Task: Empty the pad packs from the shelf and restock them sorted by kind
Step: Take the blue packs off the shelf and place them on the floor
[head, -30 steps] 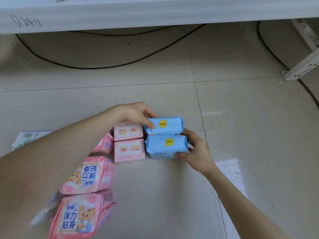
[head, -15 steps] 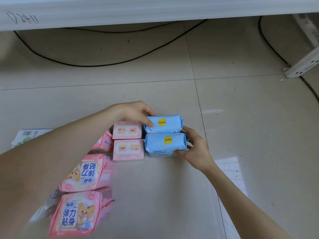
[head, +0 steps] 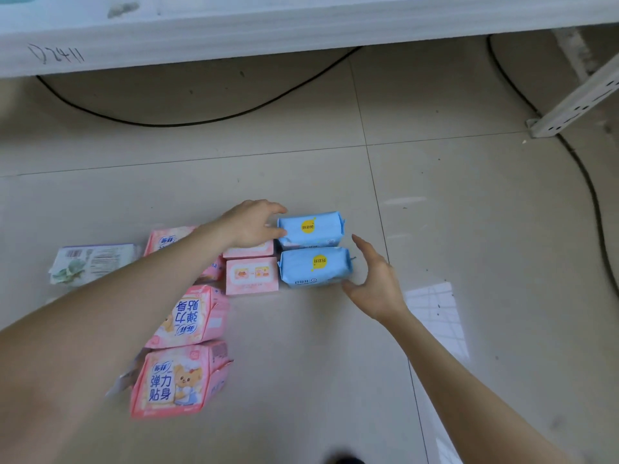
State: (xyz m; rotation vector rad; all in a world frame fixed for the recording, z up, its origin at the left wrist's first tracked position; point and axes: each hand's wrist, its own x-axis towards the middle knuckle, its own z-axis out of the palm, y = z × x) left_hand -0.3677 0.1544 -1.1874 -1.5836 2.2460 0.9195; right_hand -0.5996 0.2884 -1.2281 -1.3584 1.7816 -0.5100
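Two blue pad packs lie side by side on the floor tiles, the far blue pack (head: 311, 228) and the near blue pack (head: 315, 265). Left of them sit two small pink boxes, the near one (head: 252, 275) in full view. My left hand (head: 253, 222) lies over the far pink box (head: 249, 251), its fingertips touching the far blue pack's left end. My right hand (head: 373, 279) hovers with spread fingers just right of the near blue pack, thumb close to its front corner. Larger pink packs with a bear picture (head: 176, 380) (head: 187, 318) lie at the left.
A white shelf board (head: 268, 25) runs across the top, with a shelf post (head: 576, 98) at the right. Black cables (head: 201, 120) trail over the floor tiles behind. A white and green pack (head: 90, 262) lies at the far left, partly behind my left forearm.
My right hand has let go of the near blue pack and drawn back slightly to the right, fingers spread. My left hand stays at the far blue pack.
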